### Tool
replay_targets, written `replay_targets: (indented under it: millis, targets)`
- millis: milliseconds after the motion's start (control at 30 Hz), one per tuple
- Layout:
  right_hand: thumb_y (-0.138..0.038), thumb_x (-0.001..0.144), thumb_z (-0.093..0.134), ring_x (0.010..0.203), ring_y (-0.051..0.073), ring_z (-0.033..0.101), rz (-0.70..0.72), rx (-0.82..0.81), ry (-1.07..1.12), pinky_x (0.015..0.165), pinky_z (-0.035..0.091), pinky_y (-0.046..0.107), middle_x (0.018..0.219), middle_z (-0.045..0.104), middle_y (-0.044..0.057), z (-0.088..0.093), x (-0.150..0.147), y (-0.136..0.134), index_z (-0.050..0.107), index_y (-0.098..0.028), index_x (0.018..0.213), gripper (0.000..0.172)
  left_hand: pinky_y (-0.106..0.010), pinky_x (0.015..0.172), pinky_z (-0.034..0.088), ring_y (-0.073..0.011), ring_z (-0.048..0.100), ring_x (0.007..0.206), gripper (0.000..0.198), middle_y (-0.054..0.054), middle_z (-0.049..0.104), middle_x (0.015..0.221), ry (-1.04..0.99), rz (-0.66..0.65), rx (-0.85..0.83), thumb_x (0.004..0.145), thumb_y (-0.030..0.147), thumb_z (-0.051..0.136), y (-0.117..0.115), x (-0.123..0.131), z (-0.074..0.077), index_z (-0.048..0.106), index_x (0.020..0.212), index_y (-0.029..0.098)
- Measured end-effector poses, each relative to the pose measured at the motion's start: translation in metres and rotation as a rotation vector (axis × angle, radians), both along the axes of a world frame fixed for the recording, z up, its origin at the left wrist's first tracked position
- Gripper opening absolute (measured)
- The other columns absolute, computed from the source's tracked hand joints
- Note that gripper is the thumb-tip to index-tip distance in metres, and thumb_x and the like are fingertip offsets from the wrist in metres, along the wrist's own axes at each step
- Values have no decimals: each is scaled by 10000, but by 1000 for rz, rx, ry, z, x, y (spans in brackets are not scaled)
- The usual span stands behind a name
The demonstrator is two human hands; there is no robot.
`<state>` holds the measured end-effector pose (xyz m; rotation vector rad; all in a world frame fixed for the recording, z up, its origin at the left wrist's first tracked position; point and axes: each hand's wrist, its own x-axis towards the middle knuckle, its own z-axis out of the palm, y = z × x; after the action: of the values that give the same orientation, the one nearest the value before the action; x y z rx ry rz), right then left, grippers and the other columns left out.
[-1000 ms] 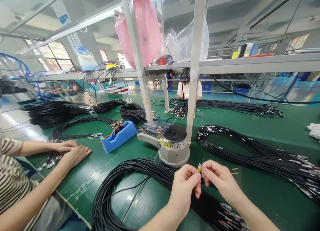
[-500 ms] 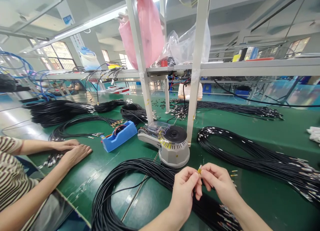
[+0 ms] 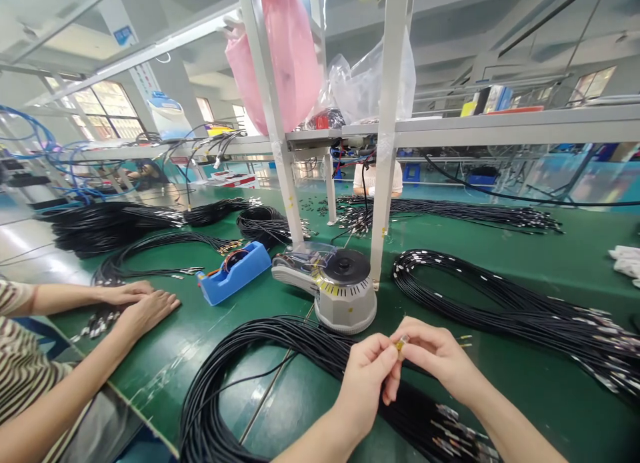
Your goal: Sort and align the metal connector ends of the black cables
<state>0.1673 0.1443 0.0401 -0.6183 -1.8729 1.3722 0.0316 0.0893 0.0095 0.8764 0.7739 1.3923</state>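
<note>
My left hand (image 3: 364, 376) and my right hand (image 3: 434, 353) meet over the green bench, fingertips almost touching. Between them is a small cable end (image 3: 401, 343) with a bit of yellow on it and a shiny tip. Both hands pinch it, thumb against forefinger; the cable behind it is hidden by my fingers. Under my wrists curves a thick bundle of black cables (image 3: 215, 376), its bare ends spread at the lower right. Just beyond my hands stands a round grey tape dispenser (image 3: 345, 306) with a black disc on top and yellow tape round it.
A blue tape holder (image 3: 234, 286) sits left of the dispenser. A looped cable bundle (image 3: 480, 309) lies to the right, with more cables (image 3: 115, 226) at the back left. White posts (image 3: 384, 149) rise from the bench. At left, a co-worker's hands (image 3: 145, 309) rest on the bench.
My right fingers have shifted round the cable end, with the forefinger now over its tip and the thumb below. My left hand keeps its pinch. The whole view has moved slightly.
</note>
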Motion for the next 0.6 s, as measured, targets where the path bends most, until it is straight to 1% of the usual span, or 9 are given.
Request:
replay_targets:
  millis: [100, 233, 333, 400, 467, 533, 567, 600]
  targets:
    - [-338, 803, 601, 688, 157, 533, 5, 78, 6, 627, 447, 269, 737, 544, 13, 0, 1, 1, 674, -207, 787, 151, -168, 308, 163, -21, 316, 302, 310, 51, 438, 460, -18, -64, -29, 737, 387, 631, 1, -2, 0, 498, 618, 133]
    - [-349, 817, 579, 608, 152, 498, -112, 267, -79, 555, 409, 267, 650, 522, 9, -3, 1, -2, 594, -192, 640, 237, -178, 299, 142, -30, 320, 285, 322, 46, 437, 443, -44, -204, -121, 702, 416, 642, 3, -5, 1, 531, 621, 125]
    - [-322, 850, 522, 565, 146, 478, -189, 412, -157, 527, 379, 267, 607, 505, 5, -4, -1, -6, 530, -194, 585, 294, -185, 309, 169, -50, 327, 304, 307, 45, 426, 429, -20, -227, -139, 710, 415, 620, 4, -7, 1, 547, 627, 128]
    - [-318, 859, 502, 552, 144, 477, -213, 446, -181, 518, 376, 267, 595, 502, 4, -4, 0, -6, 523, -197, 578, 307, -192, 373, 264, -69, 378, 370, 280, 24, 465, 457, 34, -212, -93, 725, 392, 603, 5, -8, 1, 577, 657, 121]
    - [-324, 847, 515, 554, 146, 492, -208, 425, -205, 523, 391, 268, 591, 519, 5, -1, 7, -1, 529, -199, 561, 312, -220, 513, 358, -107, 469, 510, 223, -19, 552, 556, 170, -188, -5, 730, 335, 597, 5, -9, 2, 627, 725, 114]
    - [-333, 823, 540, 571, 152, 524, -223, 349, -223, 550, 422, 272, 600, 552, 5, 2, 20, 10, 566, -201, 595, 265, -242, 625, 371, -149, 511, 687, 173, -51, 617, 743, 408, -67, 99, 707, 241, 606, 5, -10, 1, 657, 836, 139]
    - [-339, 815, 545, 577, 156, 540, -246, 297, -234, 564, 437, 276, 598, 568, 2, 2, 28, 17, 588, -202, 644, 223, -244, 643, 367, -159, 506, 737, 205, -52, 617, 826, 535, 18, 149, 695, 194, 601, 5, -10, 0, 656, 890, 162]
    - [-346, 811, 540, 580, 160, 555, -280, 248, -252, 576, 449, 280, 592, 580, -2, 2, 37, 24, 603, -200, 707, 191, -243, 637, 364, -159, 498, 746, 244, -48, 603, 874, 644, 98, 197, 692, 155, 586, 5, -10, -2, 645, 927, 184]
